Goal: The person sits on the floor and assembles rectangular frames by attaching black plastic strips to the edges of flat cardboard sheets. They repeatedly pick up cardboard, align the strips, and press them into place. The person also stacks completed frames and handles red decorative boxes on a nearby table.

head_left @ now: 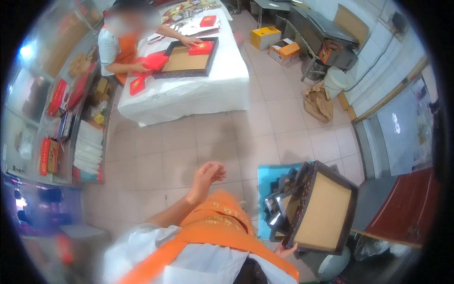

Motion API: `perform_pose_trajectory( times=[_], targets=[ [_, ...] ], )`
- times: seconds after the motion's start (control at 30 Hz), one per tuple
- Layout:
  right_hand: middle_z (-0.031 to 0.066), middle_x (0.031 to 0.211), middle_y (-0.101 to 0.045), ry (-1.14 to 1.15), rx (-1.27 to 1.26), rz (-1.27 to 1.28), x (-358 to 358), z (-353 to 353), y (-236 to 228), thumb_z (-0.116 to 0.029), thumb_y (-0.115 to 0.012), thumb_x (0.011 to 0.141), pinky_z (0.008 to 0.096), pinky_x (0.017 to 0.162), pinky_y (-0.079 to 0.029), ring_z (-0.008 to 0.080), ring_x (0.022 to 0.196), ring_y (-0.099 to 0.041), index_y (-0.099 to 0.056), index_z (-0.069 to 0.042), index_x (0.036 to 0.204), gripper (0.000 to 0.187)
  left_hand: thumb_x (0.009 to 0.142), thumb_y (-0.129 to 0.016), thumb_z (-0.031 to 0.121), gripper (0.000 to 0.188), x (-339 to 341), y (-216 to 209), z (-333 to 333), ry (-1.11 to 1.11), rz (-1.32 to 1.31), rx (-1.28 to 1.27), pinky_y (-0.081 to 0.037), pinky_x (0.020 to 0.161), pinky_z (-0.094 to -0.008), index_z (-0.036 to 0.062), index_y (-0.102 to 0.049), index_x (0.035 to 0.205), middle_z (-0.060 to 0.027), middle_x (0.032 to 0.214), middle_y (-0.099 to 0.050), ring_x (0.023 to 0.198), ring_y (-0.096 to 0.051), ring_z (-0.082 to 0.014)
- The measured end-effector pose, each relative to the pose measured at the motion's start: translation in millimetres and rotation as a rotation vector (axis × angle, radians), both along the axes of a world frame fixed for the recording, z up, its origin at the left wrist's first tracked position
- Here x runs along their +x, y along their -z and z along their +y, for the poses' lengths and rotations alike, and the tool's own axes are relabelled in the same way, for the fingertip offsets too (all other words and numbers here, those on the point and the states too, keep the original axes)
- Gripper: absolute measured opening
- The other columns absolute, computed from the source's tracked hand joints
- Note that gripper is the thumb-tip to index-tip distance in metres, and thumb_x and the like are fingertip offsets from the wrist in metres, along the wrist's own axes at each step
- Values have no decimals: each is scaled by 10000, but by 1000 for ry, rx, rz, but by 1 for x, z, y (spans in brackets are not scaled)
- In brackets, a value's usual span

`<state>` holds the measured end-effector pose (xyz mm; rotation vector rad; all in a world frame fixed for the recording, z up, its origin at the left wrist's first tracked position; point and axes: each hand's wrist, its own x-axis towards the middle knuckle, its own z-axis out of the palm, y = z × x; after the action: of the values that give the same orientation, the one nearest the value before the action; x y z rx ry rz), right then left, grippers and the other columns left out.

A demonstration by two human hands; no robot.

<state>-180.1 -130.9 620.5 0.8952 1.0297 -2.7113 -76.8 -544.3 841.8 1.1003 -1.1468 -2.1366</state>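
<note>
My left hand [206, 176] hangs free over the tiled floor, fingers loosely curled, holding nothing. My right hand [284, 251] shows only at the fingertips, gripping the lower edge of a dark-framed tray [324, 213] with a tan cardboard base, tilted up on its side. Behind that tray stand several more dark trays [283, 199] stacked on edge above a blue surface [265, 177]. I wear a white shirt and an orange sash.
Another person sits at a white-covered table [189, 87], hands on red boxes [201, 47] in a dark tray [187, 59]. Shelves with red packages [52, 156] line the left. Cardboard boxes [276, 42], a metal machine [326, 35] and a white bucket [336, 80] stand at the far right.
</note>
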Motion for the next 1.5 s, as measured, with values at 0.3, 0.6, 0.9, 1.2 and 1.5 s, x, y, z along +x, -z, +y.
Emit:
perform_pose_trajectory(
  times=[0.3,0.6,0.9,1.2,1.5],
  targets=[
    [111,1129,-490,-45,459,71,-60,-14,-27,-358,-542,806,348,895,-385,223,1039,-470,-416,2,1170,527,868,-485,204,180,-17,27,-33,-193,-89,254,-431,664,-236,38,-529,922,-53,824,-567,753,-543,-128],
    [152,1046,-517,-255,253,57,-139,-266,-133,-310,-593,796,328,797,-461,226,930,-524,-454,35,1080,468,861,-497,201,172,-36,57,-187,-258,-106,241,-430,654,-236,45,-542,918,-41,802,-574,731,-540,-118],
    [63,970,-575,-461,114,-47,-228,-471,-82,-223,-671,717,344,715,-483,211,823,-558,-523,-35,1037,399,878,-488,213,168,-60,75,-401,-240,-235,18,-422,652,-226,67,-543,939,-25,810,-578,728,-535,-95],
    [44,1004,-575,-583,102,-65,-314,-662,-59,-240,-661,721,339,741,-460,200,863,-550,-516,-52,1075,427,772,-557,135,211,-132,148,-562,11,-626,-1028,-432,733,-367,8,-547,941,-146,929,-561,872,-537,-290],
    [58,1052,-567,-642,154,-106,-385,-790,-79,-230,-650,727,352,812,-446,202,919,-542,-507,-41,1097,440,693,-629,87,411,-181,162,-693,631,-875,-999,-363,902,-396,26,-490,1075,-172,1141,-469,1081,-441,-331]
  ],
)
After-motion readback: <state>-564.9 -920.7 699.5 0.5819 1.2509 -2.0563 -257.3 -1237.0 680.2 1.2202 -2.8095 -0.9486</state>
